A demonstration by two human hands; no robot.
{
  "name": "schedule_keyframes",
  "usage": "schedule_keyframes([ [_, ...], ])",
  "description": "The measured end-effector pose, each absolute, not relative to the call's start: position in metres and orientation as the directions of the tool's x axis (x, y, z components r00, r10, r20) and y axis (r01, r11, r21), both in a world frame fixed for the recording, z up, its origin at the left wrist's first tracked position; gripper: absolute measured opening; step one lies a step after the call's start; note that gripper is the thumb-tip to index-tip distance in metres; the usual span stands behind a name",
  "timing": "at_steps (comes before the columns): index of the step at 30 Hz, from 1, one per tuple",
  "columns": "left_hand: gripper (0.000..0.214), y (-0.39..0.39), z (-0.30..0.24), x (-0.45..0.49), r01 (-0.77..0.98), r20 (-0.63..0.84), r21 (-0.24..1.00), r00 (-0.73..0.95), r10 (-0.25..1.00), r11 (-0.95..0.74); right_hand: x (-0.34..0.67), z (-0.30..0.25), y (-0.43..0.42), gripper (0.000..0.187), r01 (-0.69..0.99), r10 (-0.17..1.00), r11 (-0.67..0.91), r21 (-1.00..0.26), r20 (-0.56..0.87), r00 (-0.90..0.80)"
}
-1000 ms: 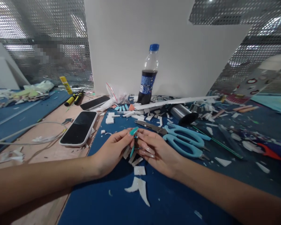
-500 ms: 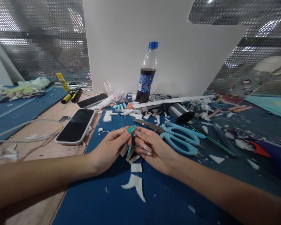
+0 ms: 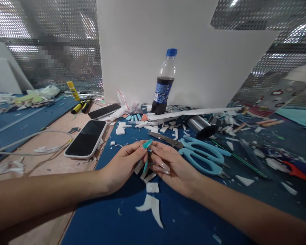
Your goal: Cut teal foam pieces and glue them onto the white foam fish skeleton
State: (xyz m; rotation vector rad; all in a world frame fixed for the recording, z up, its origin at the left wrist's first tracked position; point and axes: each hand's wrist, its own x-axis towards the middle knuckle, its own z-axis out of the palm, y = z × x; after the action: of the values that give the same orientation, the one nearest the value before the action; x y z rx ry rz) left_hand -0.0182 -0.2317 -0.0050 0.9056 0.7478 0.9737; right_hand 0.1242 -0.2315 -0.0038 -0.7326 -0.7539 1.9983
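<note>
My left hand and my right hand meet over the blue mat, fingers pinched together fingertip to fingertip. A pointed teal shape shows at my left thumb tip; I cannot tell whether it is a nail or a small piece. What the fingertips grip is mostly hidden. Below them, narrow whitish strips fan out, partly covered by the fingers. Nearer to me lie a white foam square and a forked white tail-shaped piece, in line with the strips. Light-blue scissors rest open beyond my right hand.
A cola bottle stands at the back before a white board. White scraps, a thread spool and a long white strip clutter the mat's far side. A phone and a cable lie left.
The whole view has shifted slightly, so things sit a little further right and lower. Both hands keep their pinch with hardly any visible movement.
</note>
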Motion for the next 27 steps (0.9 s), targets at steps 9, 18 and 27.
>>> schedule_keyframes([
  [9,0.03,-0.2315,-0.0057,-0.0185,-0.356,-0.128,0.893,0.386,0.914,0.275,0.1241,-0.0041,-0.2326,0.007,-0.526,0.862,-0.458,-0.717,-0.215,-0.459],
  [18,0.027,-0.2322,-0.005,-0.0181,-0.348,-0.131,0.897,0.378,0.916,0.272,0.1246,-0.0044,-0.2316,0.014,-0.526,0.862,-0.459,-0.716,-0.216,-0.458],
  [27,0.028,-0.2318,-0.0063,-0.0188,-0.349,-0.107,0.902,0.39,0.915,0.255,0.125,-0.0042,-0.231,0.013,-0.538,0.858,-0.468,-0.701,-0.214,-0.468],
])
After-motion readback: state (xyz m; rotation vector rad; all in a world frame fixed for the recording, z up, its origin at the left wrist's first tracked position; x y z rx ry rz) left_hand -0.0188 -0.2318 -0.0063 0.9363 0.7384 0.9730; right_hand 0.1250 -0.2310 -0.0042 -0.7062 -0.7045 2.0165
